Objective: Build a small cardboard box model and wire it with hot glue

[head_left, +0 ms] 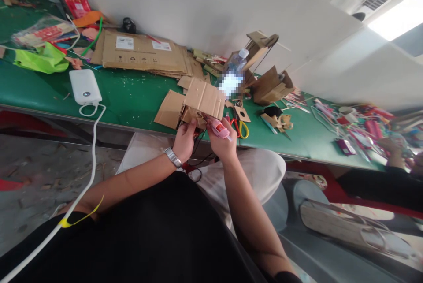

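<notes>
My left hand grips a small cardboard box-like piece at its near side, the thumb pressed on the board. A flat cardboard flap forms the top of this piece. In my right hand is a pink hot glue gun, its front end at the underside of the flap; the exact tip is hidden. Dark wires hang below the hands. A loose cardboard sheet lies on the table just left of the piece. Scissors with yellow and red handles lie right of my right hand.
On the green table are a white power bank with a cable, flattened cartons, a plastic bottle and a cardboard box. Craft scraps pile up at both ends. Another person's hand is at far right.
</notes>
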The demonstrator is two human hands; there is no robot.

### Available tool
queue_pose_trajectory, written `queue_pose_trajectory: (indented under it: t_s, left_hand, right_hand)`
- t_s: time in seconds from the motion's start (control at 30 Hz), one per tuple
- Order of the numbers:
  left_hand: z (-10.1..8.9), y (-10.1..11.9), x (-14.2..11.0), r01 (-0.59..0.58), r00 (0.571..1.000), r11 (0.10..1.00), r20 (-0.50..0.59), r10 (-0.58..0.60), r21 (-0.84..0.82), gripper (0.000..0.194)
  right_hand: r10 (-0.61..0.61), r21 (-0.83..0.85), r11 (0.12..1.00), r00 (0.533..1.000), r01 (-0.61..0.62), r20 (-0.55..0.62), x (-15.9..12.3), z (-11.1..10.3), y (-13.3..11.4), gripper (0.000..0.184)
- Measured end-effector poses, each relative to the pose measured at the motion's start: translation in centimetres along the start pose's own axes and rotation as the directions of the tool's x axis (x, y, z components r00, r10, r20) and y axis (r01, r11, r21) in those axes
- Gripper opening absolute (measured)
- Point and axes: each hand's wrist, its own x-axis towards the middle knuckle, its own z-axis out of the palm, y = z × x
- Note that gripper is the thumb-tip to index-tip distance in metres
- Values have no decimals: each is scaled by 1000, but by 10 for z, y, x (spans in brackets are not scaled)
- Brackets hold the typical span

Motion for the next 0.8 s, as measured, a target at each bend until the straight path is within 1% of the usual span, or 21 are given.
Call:
queue_pose_trajectory:
  t_s: [0.1,0.23,0.33,0.47,0.63,0.7,0.8]
  left_hand:
    - [2,2,-1,12,1000,999,8,-12,-52,37]
    - [5,7,-3,37,999,997,-21,-39,-70,36]
    - [5,9,-3,37,999,996,-17,-39,-83,35]
    - [5,9,-3,32,1000,995,2,-32,-93,39]
    - [6,9,-4,29,999,995,39,-25,-92,46]
    - [6,9,-4,29,999,996,42,-26,-86,46]
    - [5,7,-3,33,999,996,25,-31,-84,43]
  right_hand:
    - [-13,44,999,999,15,-53,-1,-1,-1,22]
    - [-17,20,1000,994,19,-112,-1,-1,-4,21]
    - [-26,22,999,989,29,-143,0,0,-6,20]
    - [-42,34,998,986,49,-163,1,3,-8,20]
    - [-23,72,997,983,37,-181,0,5,-9,21]
    - [-26,93,995,983,44,-181,-1,4,-10,21]
    - [-18,76,997,984,31,-177,-1,3,-10,22]
